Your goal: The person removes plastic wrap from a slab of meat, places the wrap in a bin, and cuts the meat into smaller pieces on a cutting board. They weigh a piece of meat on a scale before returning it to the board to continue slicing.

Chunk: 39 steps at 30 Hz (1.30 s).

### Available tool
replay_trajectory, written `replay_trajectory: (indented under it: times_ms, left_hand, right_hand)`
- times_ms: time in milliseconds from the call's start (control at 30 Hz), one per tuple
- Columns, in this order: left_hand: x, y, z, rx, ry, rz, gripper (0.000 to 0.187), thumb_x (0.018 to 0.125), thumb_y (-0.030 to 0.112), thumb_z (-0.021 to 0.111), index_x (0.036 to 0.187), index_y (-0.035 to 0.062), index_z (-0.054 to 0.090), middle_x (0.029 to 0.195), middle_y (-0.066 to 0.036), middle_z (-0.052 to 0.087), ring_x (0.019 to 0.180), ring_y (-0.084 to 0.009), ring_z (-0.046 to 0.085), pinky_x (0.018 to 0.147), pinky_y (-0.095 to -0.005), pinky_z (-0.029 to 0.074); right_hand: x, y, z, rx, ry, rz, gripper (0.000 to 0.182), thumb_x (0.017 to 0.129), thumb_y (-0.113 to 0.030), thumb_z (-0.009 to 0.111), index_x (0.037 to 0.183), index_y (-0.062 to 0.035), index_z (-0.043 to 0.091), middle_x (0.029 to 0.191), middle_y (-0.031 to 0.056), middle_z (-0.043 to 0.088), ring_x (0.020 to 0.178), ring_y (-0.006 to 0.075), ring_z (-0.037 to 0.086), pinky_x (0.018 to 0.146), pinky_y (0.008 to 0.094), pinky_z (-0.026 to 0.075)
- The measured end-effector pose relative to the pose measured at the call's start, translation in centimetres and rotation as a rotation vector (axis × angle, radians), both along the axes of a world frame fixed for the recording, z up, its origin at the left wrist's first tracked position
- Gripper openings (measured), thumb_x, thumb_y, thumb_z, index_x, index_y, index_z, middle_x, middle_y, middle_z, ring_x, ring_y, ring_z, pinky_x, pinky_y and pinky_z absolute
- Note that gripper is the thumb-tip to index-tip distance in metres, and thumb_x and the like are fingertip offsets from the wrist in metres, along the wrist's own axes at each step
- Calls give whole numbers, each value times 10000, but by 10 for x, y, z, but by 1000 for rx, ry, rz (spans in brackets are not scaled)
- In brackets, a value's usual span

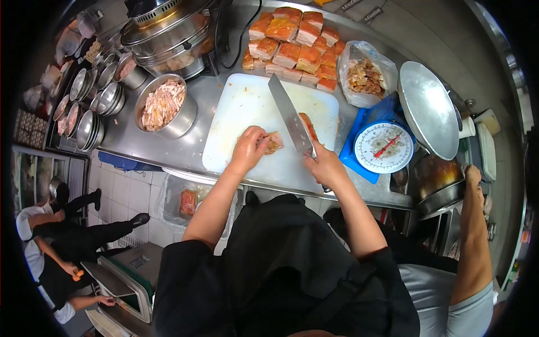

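Observation:
My right hand grips the handle of a large cleaver, its broad blade slanting up and left over the white cutting board. Curled fingers of my left hand hold cut roast pork against the board, left of the blade. Another strip of pork with browned skin lies just right of the blade, partly hidden by it. Small meat crumbs are scattered on the board. Behind it, several blocks of crispy pork belly are stacked on the steel counter.
A blue scale with a metal pan and a bag of meat scraps stand right of the board. To the left is a pot of sliced meat. Co-workers are close at right, where a hand holds a pot, and at lower left.

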<state>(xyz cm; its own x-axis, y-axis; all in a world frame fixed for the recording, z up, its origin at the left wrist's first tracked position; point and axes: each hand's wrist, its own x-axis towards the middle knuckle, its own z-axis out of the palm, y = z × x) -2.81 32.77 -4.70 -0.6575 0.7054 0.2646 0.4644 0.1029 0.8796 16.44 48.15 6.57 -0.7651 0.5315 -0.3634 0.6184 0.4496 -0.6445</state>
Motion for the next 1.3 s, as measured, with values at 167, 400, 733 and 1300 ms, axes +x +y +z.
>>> replay_trajectory:
  times_ms: [167, 400, 733, 1300]
  left_hand:
    - [-1, 0, 9, -121, 354, -53, 130, 848, 32, 703, 971, 28, 658, 1001, -120, 663, 980, -339, 627, 847, -416, 521]
    - [-8, 12, 14, -195, 449, -166, 157, 840, 21, 693, 991, 55, 667, 1003, -109, 659, 1002, -338, 615, 838, -437, 519]
    - [-7, 13, -3, -213, 463, -153, 163, 822, -10, 682, 974, 42, 657, 1001, -106, 654, 996, -343, 609, 845, -433, 525]
    - [-12, 15, -10, -136, 427, -138, 147, 819, -10, 679, 952, 47, 651, 975, -114, 662, 978, -352, 606, 843, -447, 510]
  right_hand:
    - [-3, -4, 0, 253, -58, 124, 406, 902, -230, 599, 1256, -32, 595, 1000, 293, 710, 976, 453, 689, 886, 515, 532]
    - [-51, -4, 20, 332, -197, 360, 335, 897, -192, 570, 1184, -26, 615, 1010, 268, 718, 991, 419, 703, 885, 511, 540]
    - [-71, -9, -9, 360, -164, 351, 345, 915, -147, 550, 1226, -2, 583, 1053, 273, 716, 1004, 397, 707, 876, 493, 550]
    - [-66, -19, -5, 217, -259, 317, 336, 898, -154, 560, 1185, 14, 604, 1056, 280, 709, 1023, 405, 694, 904, 492, 529]
